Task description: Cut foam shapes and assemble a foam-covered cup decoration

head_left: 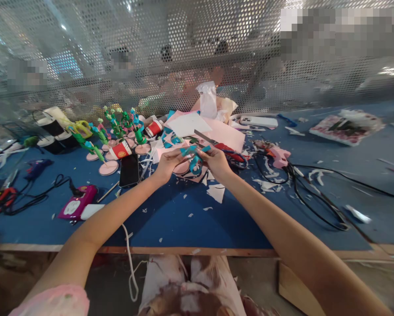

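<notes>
Over the middle of the blue table, my left hand [169, 164] and my right hand [218, 164] meet at a teal curled paper piece [195, 163]. The fingertips of both hands pinch it from either side, and a loop of it hangs down between them. Its exact shape is partly covered by my fingers. Just behind my right hand lie red-handled scissors [228, 150], blades pointing up and left. Pink paper sheets [228, 134] and a white sheet [188, 125] are spread behind the hands. A round pink disc [182, 168] sits beneath the teal piece.
Green paper plants [116, 127] on pink round bases stand at back left, by a red-and-white cup [121, 150] and a black phone [130, 170]. A magenta power strip [78, 202] lies left. A pink glue gun [279, 156] with black cables and a white phone [258, 121] are right.
</notes>
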`<state>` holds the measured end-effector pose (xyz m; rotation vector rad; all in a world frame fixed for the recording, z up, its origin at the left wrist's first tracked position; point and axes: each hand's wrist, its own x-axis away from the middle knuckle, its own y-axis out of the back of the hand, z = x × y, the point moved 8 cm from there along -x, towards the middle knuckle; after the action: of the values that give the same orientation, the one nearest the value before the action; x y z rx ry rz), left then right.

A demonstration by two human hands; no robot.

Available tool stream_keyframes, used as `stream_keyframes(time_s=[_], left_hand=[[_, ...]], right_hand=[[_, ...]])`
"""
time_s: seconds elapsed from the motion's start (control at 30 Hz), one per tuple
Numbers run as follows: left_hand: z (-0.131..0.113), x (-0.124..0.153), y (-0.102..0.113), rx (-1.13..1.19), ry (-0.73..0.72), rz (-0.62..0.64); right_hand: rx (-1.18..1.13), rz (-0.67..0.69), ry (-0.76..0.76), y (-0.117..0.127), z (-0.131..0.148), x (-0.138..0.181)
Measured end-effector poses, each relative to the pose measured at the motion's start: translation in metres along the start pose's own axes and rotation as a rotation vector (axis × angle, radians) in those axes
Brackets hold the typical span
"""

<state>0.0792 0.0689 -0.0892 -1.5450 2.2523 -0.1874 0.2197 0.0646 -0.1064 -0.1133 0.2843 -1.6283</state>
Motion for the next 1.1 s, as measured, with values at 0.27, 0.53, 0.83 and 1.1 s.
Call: stream_keyframes(time_s=[0.27,0.53,0.83,1.1], left_hand=[[0.016,0.000,0.010,-0.023,0.059,-0.070],[0.017,0.008,-0.017,-0.121,0.122,0.095],[0.025,0.008,0.008,-0.109,0.144,-0.190],[0.020,0.005,0.017,-0.080,0.079,-0.257]], right_hand=[[0.180,-0.006,0.171,0.002,0.006,-0.002],[0.313,0.025,0.226,-0.006,0.005,0.005],[0.445,-0.076,0.316,-0.005,0.011,0.014],[0.194,-0.107,0.174,-0.002,-0.007,0.005]])
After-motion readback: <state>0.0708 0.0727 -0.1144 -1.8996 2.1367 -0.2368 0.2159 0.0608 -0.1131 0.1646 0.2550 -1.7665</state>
